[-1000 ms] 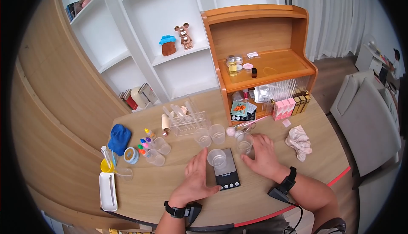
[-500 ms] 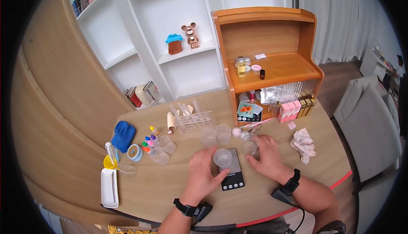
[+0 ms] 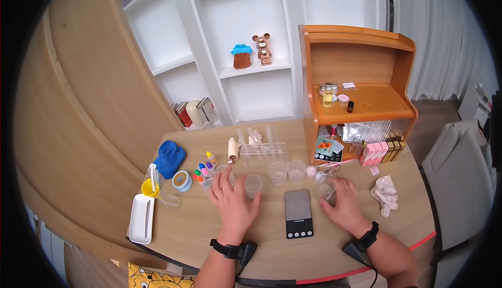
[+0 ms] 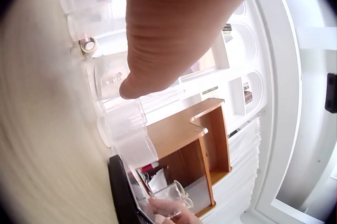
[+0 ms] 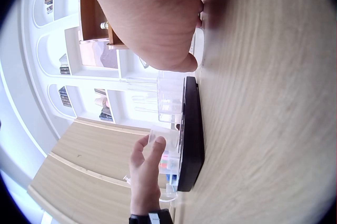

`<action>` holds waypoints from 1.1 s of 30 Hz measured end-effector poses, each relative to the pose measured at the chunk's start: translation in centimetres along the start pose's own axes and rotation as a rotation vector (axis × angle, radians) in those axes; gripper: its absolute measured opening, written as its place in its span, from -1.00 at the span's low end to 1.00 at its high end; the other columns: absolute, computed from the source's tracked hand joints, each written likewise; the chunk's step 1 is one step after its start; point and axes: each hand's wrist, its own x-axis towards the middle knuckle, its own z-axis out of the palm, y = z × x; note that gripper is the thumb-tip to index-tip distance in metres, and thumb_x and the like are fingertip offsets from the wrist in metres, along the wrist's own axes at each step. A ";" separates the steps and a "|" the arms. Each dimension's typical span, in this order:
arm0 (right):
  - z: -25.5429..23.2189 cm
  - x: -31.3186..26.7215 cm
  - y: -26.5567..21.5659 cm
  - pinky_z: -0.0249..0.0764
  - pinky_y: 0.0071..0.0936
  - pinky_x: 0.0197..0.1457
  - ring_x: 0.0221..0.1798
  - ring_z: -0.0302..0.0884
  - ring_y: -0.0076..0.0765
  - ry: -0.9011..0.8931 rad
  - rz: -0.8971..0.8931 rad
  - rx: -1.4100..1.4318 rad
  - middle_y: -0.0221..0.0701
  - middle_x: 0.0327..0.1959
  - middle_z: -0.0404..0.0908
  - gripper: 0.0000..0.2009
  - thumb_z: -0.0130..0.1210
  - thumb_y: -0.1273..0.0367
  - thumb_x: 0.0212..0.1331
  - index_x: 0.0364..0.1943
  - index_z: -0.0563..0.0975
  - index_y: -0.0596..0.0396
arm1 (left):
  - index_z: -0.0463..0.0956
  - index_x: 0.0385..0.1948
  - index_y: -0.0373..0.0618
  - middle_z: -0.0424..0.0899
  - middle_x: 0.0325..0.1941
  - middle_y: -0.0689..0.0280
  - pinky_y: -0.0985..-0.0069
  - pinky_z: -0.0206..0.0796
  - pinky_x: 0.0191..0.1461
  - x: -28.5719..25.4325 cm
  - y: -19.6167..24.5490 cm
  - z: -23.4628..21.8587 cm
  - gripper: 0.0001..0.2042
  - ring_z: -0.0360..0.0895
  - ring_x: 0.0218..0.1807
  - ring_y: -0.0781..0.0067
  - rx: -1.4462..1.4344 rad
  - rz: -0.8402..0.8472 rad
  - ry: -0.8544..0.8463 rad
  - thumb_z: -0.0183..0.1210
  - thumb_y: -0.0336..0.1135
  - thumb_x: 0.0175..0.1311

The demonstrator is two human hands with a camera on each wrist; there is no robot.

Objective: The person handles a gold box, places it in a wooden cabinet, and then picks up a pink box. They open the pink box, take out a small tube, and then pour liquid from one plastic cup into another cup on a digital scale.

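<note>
My left hand [image 3: 234,204] is left of the kitchen scale [image 3: 298,214], its thumb and fingers around a clear plastic cup [image 3: 253,185]. In the left wrist view the thumb tip overlaps this cup [image 4: 109,77]. The scale lies flat with its bare grey plate showing and its buttons towards me. To its right, my right hand [image 3: 346,207] holds another clear plastic cup [image 3: 326,187] between thumb and fingers. That cup is mostly hidden by the hand in the right wrist view. Two more clear cups [image 3: 278,173] stand side by side behind the scale.
A test tube rack [image 3: 264,154] stands at the back beside the wooden shelf unit [image 3: 361,68]. Small coloured bottles [image 3: 205,170], a blue cloth [image 3: 170,159] and a white tray [image 3: 141,220] occupy the left. A crumpled cloth [image 3: 385,196] lies at the right.
The left hand has carried the cup off the scale's plate to the left. The right hand stays at its cup. The head view has swung left.
</note>
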 end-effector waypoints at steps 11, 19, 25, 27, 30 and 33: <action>0.0 -0.1 -0.1 0.24 0.06 0.49 0.41 0.37 0.14 0.018 0.013 -0.023 -0.11 0.25 0.54 -0.36 0.43 0.27 0.12 0.32 0.48 0.10 | 0.65 0.24 0.00 0.28 0.60 0.00 -0.26 -0.19 0.68 0.9 -1.7 1.4 -0.36 0.03 0.69 -0.26 0.149 -0.077 0.034 0.58 -0.15 0.03; -0.2 -0.2 -0.1 0.25 0.05 0.49 0.42 0.36 0.14 0.017 0.013 -0.020 -0.12 0.26 0.55 -0.36 0.41 0.25 0.15 0.33 0.47 0.10 | 0.50 0.42 -0.03 0.29 0.61 0.03 -0.20 -0.18 0.70 1.9 -2.0 2.4 -0.21 0.03 0.72 -0.16 0.190 -0.122 0.013 0.60 -0.14 0.06; -0.2 -0.3 0.0 0.25 0.05 0.49 0.43 0.36 0.13 0.010 0.019 -0.029 -0.12 0.26 0.55 -0.34 0.40 0.20 0.17 0.34 0.46 0.12 | 0.49 0.42 -0.02 0.30 0.61 0.05 -0.19 -0.19 0.70 2.1 -2.0 2.7 -0.20 0.03 0.72 -0.13 0.204 -0.138 0.014 0.60 -0.14 0.06; -0.1 -0.3 0.0 0.25 0.05 0.50 0.43 0.37 0.12 0.010 0.034 -0.034 -0.11 0.26 0.55 -0.34 0.40 0.18 0.17 0.34 0.46 0.13 | 0.44 0.43 -0.08 0.32 0.60 0.06 -0.19 -0.17 0.69 2.0 -1.7 2.5 -0.19 0.08 0.69 -0.13 0.193 -0.116 0.034 0.59 -0.16 0.07; 0.1 -0.3 0.1 0.26 0.05 0.50 0.43 0.37 0.12 0.021 0.033 -0.042 -0.10 0.27 0.56 -0.32 0.41 0.17 0.16 0.33 0.46 0.17 | 0.39 0.44 -0.15 0.37 0.55 0.04 -0.16 -0.06 0.66 1.8 0.0 1.6 -0.18 0.20 0.62 -0.14 0.153 -0.039 0.078 0.57 -0.21 0.09; 0.1 -0.3 0.1 0.28 0.05 0.50 0.40 0.39 0.17 0.036 0.023 -0.046 -0.09 0.26 0.56 -0.34 0.41 0.19 0.16 0.33 0.46 0.14 | 0.36 0.45 -0.23 0.44 0.48 0.00 -0.08 0.09 0.61 1.5 2.2 0.5 -0.17 0.29 0.53 -0.15 -0.064 0.147 -0.078 0.56 -0.26 0.09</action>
